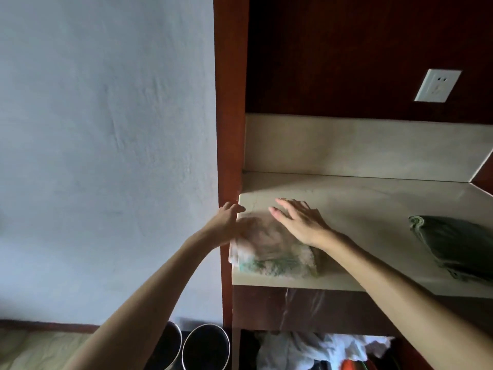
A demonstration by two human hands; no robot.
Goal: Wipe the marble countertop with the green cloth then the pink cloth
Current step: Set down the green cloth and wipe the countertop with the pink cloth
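Forearms: two bare forearms, nearest the camera, reached up from the lower edge toward the counter's left end.
Wall: a pale grey-blue wall (106, 142) filled the left half of the view.
Cabinet: a reddish-brown wooden frame (229, 102) stood upright beside the wall, with a dark back panel above the counter.
Marble countertop: the marble countertop (360, 209) was pale cream, with a matching upstand behind it; its front left corner carried the folded cloth.
Green cloth: the green cloth (458, 241) lay folded at the counter's right end, well apart from both hands and untouched.
Pink cloth: the pink cloth (269, 247) lay folded near the front left corner, pale pink with a greenish striped band along its near edge; its outline was blurred.
Right hand: the right hand (301, 220) lay palm down on the far right part of the pink cloth, fingers stretched flat and slightly spread, clamped on nothing.
Left hand: the left hand (229, 220) touched the cloth's left edge by the cabinet frame; blurred, so I cannot tell how its fingers stood.
Socket: a white wall socket (437, 85) sat on the dark panel.
Bins: two round metal bins (205, 345) stood on the floor below the counter's left end.
Lower shelf: crumpled white fabric (320, 348) lay under the counter.
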